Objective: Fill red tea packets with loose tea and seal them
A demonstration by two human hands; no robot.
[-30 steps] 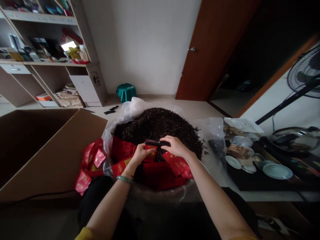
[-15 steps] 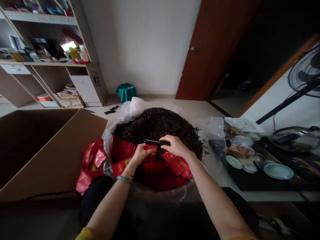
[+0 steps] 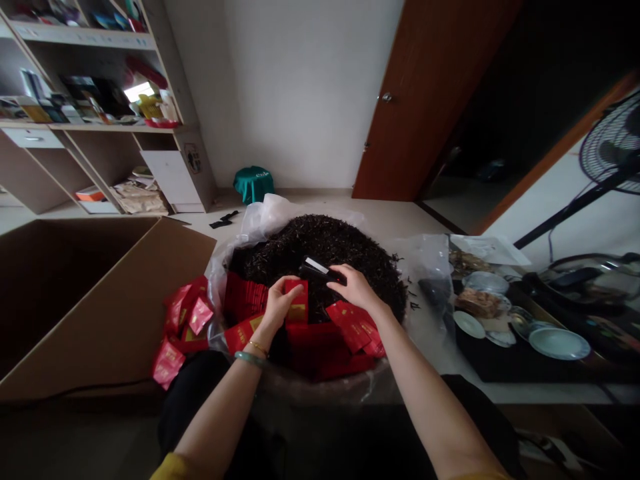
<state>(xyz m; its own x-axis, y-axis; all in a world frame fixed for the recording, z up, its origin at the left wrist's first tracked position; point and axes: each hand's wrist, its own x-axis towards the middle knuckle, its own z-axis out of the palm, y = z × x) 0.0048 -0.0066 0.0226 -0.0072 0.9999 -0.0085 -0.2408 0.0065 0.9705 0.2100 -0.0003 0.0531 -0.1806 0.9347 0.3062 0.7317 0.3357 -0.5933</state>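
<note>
While the red packet (image 3: 299, 307) is near the middle of the frame, the left hand (image 3: 277, 303) pinches it near its top, so it sits just to the right of that hand. Just above and to the right of the packet is a black tool (image 3: 320, 269) with a white strip, tilted down to the right. The right hand (image 3: 354, 288) holds its right end. Behind both hands is a big dark heap of little bits (image 3: 330, 237) in a clear plastic bag (image 3: 217, 313). More red packets (image 3: 353, 327) lie just below the right hand. A big brown box (image 3: 165, 273) is at the left.
</note>
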